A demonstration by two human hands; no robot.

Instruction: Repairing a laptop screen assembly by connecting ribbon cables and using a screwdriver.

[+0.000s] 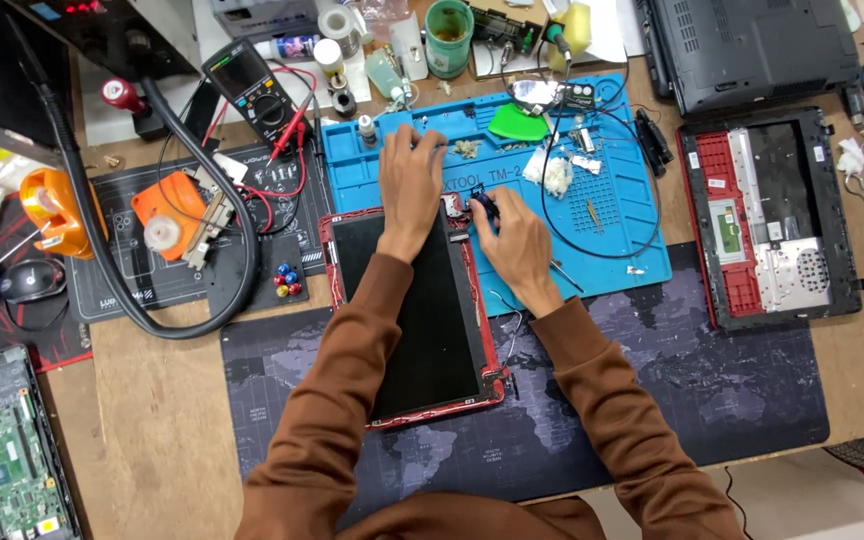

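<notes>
On the dark desk mat (652, 390), half over the blue work mat (622, 240), lies the red-framed laptop screen panel (412, 310), its top edge under the flat, spread left hand (410, 180), while the right hand (514, 240) pinches a small black part (482, 203) at its upper right corner.

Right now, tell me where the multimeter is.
In the head view, the multimeter lies at upper left, just left of the blue mat and above the orange tool.
</notes>
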